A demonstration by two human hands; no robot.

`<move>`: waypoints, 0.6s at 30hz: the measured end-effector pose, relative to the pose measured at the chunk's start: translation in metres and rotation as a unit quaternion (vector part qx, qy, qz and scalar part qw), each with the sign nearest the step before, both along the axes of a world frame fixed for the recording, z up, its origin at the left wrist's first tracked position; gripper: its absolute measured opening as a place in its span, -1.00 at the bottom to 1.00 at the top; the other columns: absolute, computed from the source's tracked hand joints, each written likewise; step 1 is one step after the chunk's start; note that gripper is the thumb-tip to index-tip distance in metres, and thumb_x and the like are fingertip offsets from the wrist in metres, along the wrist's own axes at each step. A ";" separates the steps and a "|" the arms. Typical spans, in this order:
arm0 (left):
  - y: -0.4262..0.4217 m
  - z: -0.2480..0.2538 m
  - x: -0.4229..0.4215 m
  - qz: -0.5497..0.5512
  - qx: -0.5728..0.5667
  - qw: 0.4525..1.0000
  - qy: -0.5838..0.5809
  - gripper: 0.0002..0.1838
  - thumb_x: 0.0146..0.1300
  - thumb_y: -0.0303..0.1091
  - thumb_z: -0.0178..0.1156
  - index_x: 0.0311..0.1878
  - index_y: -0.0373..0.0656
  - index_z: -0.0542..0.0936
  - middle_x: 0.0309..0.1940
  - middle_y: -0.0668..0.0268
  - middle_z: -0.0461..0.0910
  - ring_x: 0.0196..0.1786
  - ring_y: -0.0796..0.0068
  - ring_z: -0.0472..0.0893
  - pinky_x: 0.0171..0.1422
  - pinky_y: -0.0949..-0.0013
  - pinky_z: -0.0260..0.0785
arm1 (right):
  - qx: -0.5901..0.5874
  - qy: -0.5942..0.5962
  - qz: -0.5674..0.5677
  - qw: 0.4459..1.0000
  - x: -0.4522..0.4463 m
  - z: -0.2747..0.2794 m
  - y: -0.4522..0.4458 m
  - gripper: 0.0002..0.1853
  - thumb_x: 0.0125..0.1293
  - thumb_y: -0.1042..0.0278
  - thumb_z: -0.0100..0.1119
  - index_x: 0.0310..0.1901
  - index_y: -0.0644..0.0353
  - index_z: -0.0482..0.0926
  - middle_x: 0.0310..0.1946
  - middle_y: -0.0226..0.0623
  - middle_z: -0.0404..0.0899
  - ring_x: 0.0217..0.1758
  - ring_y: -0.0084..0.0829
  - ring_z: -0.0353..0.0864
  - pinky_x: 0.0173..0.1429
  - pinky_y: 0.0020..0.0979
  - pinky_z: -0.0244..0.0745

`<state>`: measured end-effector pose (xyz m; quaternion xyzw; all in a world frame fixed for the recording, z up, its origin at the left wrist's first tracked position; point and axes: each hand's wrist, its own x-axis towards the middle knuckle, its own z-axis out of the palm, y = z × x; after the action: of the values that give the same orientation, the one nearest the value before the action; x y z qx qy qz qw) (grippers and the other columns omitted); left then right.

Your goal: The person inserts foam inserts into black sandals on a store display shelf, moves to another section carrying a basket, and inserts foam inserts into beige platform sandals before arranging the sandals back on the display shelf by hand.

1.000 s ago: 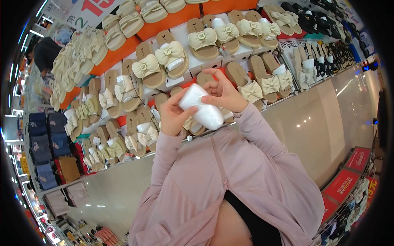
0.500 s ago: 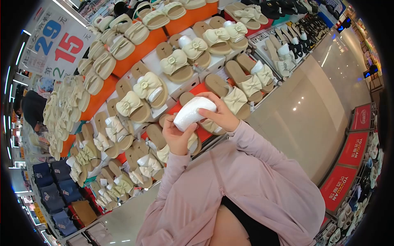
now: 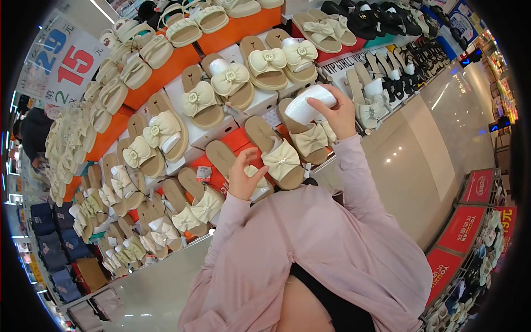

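My right hand (image 3: 338, 113) is closed on a white wrapped bundle (image 3: 310, 105), its thumb pressed on the near face. The bundle is above a beige slipper with a cream bow (image 3: 311, 141) in the front row. My left hand (image 3: 243, 176) has its fingers apart and holds nothing; it is just over another slipper (image 3: 256, 182), partly covering it. Right beside it lies a slipper with a knotted cream bow (image 3: 282, 160). A small price tag (image 3: 203, 173) stands left of my left hand.
Rows of cream slippers on white boxes (image 3: 207, 134) and orange boxes (image 3: 238, 30) rise ahead. A price sign (image 3: 69, 61) is at upper left, near a person in dark clothes (image 3: 36, 133). Black sandals (image 3: 368, 19) sit at upper right; red-panelled racks (image 3: 462, 227) stand at right.
My hands have parted. The right hand has carried the white bundle to the right and up, while my left hand has let go of it and opened. The view has shifted slightly.
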<state>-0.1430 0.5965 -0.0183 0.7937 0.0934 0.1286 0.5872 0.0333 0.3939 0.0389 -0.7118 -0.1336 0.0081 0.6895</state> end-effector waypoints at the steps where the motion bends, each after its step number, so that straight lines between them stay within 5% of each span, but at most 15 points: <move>1: 0.000 -0.006 0.002 -0.006 0.026 1.000 0.001 -0.51 -0.06 -0.43 0.39 -0.01 -0.26 0.48 -0.07 0.18 0.56 -0.03 0.34 0.58 0.09 0.30 0.40 | -0.108 -0.064 -0.042 0.991 0.006 -0.011 -0.003 -0.53 -0.03 0.15 0.43 -0.09 0.21 0.58 -0.33 -0.34 0.58 -0.32 -0.50 0.58 -0.23 -0.48 0.50; 5: -0.006 -0.011 0.016 -0.044 0.092 0.995 -0.002 -0.52 -0.04 -0.41 0.38 -0.01 -0.26 0.50 -0.10 0.19 0.58 -0.01 0.34 0.57 0.09 0.33 0.39 | -0.310 -0.244 -0.085 0.915 0.026 -0.043 0.002 -0.43 -0.11 -0.04 0.40 -0.09 0.16 0.61 -0.33 -0.20 0.58 -0.34 -0.23 0.59 -0.21 -0.33 0.51; 12: -0.019 -0.024 0.069 -0.186 0.249 0.949 -0.051 -0.56 0.02 -0.31 0.30 0.00 -0.18 0.47 -0.06 0.14 0.53 0.03 0.08 0.48 0.12 0.19 0.32 | -0.498 -0.184 0.170 0.830 0.032 -0.091 0.027 -0.48 -0.18 0.00 0.42 -0.12 0.03 0.64 -0.17 -0.12 0.54 -0.04 -0.09 0.49 0.11 -0.22 0.39; 18: -0.038 -0.056 0.095 -0.210 0.278 0.937 -0.006 -0.59 0.06 -0.28 0.27 0.00 -0.17 0.48 -0.10 0.13 0.53 -0.01 0.08 0.48 0.09 0.15 0.31 | -0.517 -0.099 0.220 0.821 0.040 -0.083 0.024 -0.46 -0.08 -0.11 0.36 -0.11 0.08 0.64 -0.15 0.07 0.50 0.02 -0.02 0.46 0.12 -0.21 0.38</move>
<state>-0.0482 0.5581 -0.0738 0.9260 -0.1180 0.0281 0.3574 0.0728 0.4174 -0.0438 -0.9124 -0.3309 0.1569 0.1828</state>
